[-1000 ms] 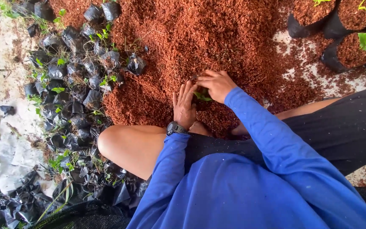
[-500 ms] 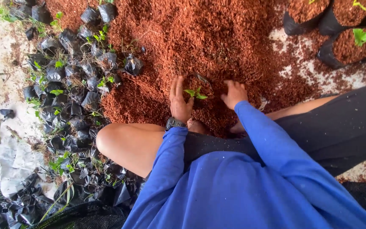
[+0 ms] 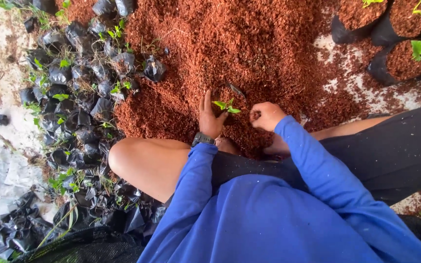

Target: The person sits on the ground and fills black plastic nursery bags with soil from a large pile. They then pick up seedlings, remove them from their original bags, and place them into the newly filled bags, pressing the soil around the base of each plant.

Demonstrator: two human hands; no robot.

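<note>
Sprawling across the upper middle of the frame, a heap of reddish-brown potting fibre (image 3: 249, 44) is the largest thing in view, and both hands work at its lower edge. Left of it lies a broad scatter of small black nursery bags (image 3: 74, 97), crumpled and tipped. Many have little green sprouts and grass showing among them, but what fills them is mostly hidden. A pale ground sheet (image 3: 6, 165) shows beneath at the far left. In the upper right corner stand larger black grow bags (image 3: 395, 61), upright and filled to the brim with the same fibre, at least two with green leaves rising from them.

At centre, the left hand (image 3: 211, 119) has its fingers straight and held together, thumb angled out, and it rests against the fibre just left of a small green seedling (image 3: 226, 105). The right hand (image 3: 266, 116) is curled into a loose fist just right of the seedling. Whether it holds fibre I cannot tell. The seedling stands upright between the two hands, touched by neither, though the left thumb is close.

The step in hand looks like bedding the seedling and firming fibre around its base. Further pressing calls for a light touch close to the thin stem, keeping it upright. A dark strip (image 3: 235, 89) just above the seedling may be a bag rim; I cannot tell.
</note>
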